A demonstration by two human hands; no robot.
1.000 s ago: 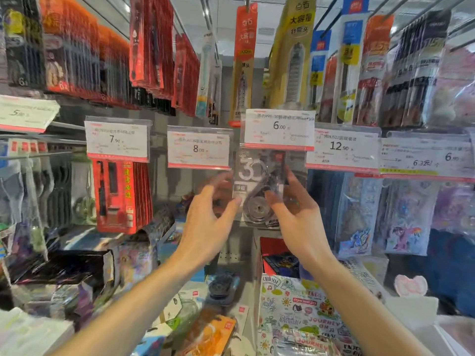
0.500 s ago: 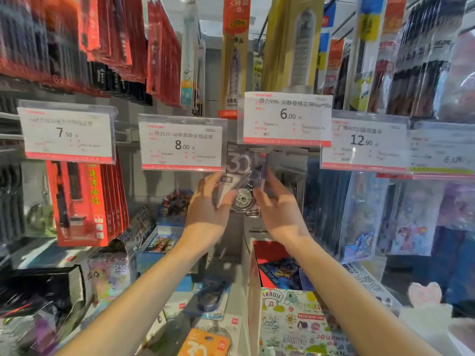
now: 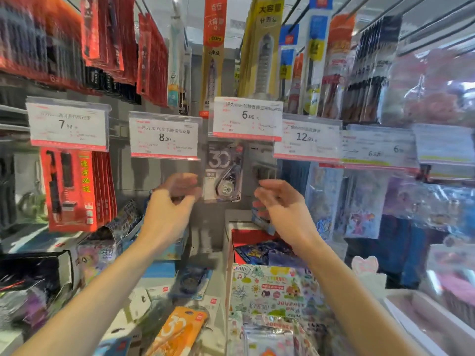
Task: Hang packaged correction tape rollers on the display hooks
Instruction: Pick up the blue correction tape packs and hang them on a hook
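correction tape pack (image 3: 223, 173) hangs under the 6.00 price tag (image 3: 247, 118), neither hand touching it. left hand (image 3: 171, 201) and right hand (image 3: 280, 201) sit either side, fingers loose, holding nothing. hanging looks done; next, pick the orange pack (image 3: 177, 330) below.

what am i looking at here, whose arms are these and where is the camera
There is no machine here: a person wears a camera on their head, so you see their own two bare arms reaching forward. They stand at a shop display of stationery hung on hooks, with price tags in front. The grey correction tape package hangs under the 6.00 price tag, between the two hands. The left hand and the right hand sit on either side of it with loosely curled fingers and no grip on anything, as far as the blur lets me tell. Below lie more goods, among them an orange package and a sticker book.
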